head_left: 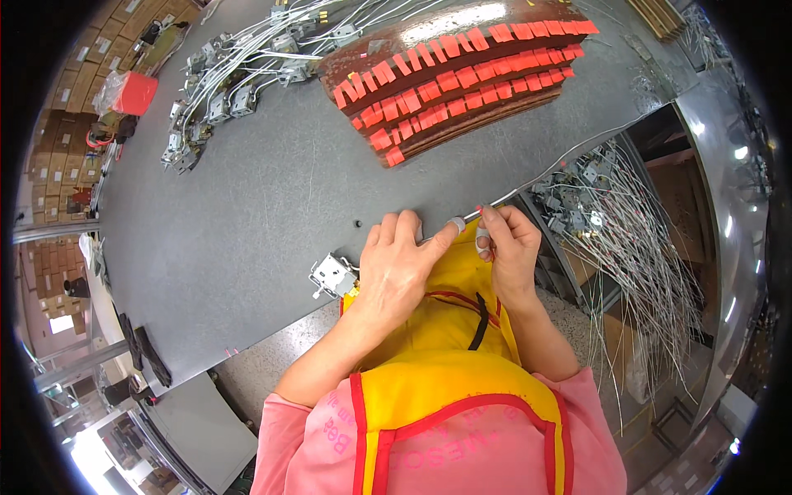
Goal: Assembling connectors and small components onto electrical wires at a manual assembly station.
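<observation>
A white wire [540,175] runs from between my hands along the table's edge toward the upper right. My left hand [396,262] lies at the table's front edge, thumb and fingers closed on the wire; the thumb has a whitish wrap. My right hand [513,241] pinches a small piece of red tape [479,209] against the wire, just right of the left thumb. A finger of this hand is wrapped too. Beside my left hand sits a silver metal switch-like part [334,275] with a wire end. What lies under my left palm is hidden.
On the grey table [247,214], a brown curved board [355,70] carries rows of red tape strips [450,80]. Several wired metal parts [219,107] lie at the far left. Right of me, a bin [569,268] holds more parts, their wires [643,272] hanging over. A red box [136,92] stands far left.
</observation>
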A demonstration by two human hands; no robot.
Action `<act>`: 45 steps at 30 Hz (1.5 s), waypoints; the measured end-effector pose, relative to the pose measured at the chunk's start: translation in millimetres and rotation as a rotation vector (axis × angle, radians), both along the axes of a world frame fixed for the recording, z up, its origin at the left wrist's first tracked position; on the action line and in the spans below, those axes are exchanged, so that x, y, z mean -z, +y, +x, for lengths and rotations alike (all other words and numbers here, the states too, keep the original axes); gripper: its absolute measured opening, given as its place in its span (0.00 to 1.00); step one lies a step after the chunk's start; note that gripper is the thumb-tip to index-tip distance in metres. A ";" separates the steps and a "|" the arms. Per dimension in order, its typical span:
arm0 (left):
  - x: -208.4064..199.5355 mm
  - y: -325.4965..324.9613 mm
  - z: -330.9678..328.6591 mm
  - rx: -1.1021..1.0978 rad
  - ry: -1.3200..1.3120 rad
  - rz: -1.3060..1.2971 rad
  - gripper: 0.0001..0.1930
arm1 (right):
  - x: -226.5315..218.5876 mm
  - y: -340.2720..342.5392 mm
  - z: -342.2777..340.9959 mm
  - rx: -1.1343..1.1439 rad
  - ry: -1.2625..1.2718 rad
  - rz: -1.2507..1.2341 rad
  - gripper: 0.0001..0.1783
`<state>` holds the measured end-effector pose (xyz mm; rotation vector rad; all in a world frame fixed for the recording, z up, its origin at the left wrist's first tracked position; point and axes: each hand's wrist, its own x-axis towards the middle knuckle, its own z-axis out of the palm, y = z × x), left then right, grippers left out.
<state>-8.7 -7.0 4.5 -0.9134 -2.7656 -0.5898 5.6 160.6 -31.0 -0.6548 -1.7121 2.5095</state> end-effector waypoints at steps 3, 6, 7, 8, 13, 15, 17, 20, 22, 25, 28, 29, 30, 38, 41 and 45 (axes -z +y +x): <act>-1.2 0.8 0.5 0.000 -0.004 -0.008 0.24 | 3.1 -0.3 -2.3 -0.006 -0.042 0.072 0.09; -5.4 0.6 -2.2 0.006 -0.039 -0.017 0.23 | -5.6 2.9 -7.8 -0.070 -0.133 0.102 0.10; -7.6 0.2 -3.3 0.004 -0.037 -0.016 0.23 | -9.4 4.3 -8.5 -0.108 -0.197 0.075 0.10; -10.0 -0.1 -5.7 0.025 -0.049 0.025 0.24 | -10.0 7.4 -6.3 -0.109 -0.193 0.078 0.10; -19.2 -11.5 -1.7 0.061 -0.141 0.134 0.27 | -7.0 19.2 12.6 -0.098 0.268 0.162 0.12; -16.3 -15.1 -0.4 0.053 -0.139 0.164 0.29 | -18.3 8.6 8.2 -0.095 0.329 0.093 0.15; -14.9 -15.0 0.3 0.048 -0.168 0.207 0.26 | -22.2 1.7 5.1 -0.094 0.388 0.021 0.18; -17.7 -8.7 3.3 -0.004 -0.204 0.316 0.19 | -23.1 -5.1 2.2 -0.124 0.387 -0.318 0.21; -18.6 -7.6 4.5 -0.054 -0.208 0.381 0.14 | -27.5 -11.1 0.5 -0.056 0.346 -0.429 0.18; -22.2 -9.0 2.7 -0.081 -0.154 0.458 0.11 | -14.0 -7.5 -2.9 -0.059 0.506 -0.380 0.15; -39.1 -10.5 2.6 -0.052 -0.173 0.471 0.08 | -33.9 -6.7 -5.5 -0.069 0.595 -0.259 0.12; -45.6 -10.3 2.1 -0.040 -0.197 0.485 0.07 | -38.7 -7.1 -7.2 -0.074 0.598 -0.260 0.12; -51.4 -10.0 1.6 -0.027 -0.220 0.498 0.06 | -43.2 -8.1 -9.0 -0.034 0.630 -0.245 0.11; -75.6 -1.4 2.2 0.043 -0.386 0.613 0.06 | -69.6 -0.9 -22.4 -0.042 0.749 -0.296 0.12; -70.1 3.1 0.7 0.066 -0.499 0.690 0.05 | -73.5 0.7 -22.9 -0.036 0.823 -0.240 0.13; -83.8 7.4 1.5 0.029 -1.066 0.805 0.05 | -82.2 -0.4 -27.1 -0.097 0.725 -0.344 0.09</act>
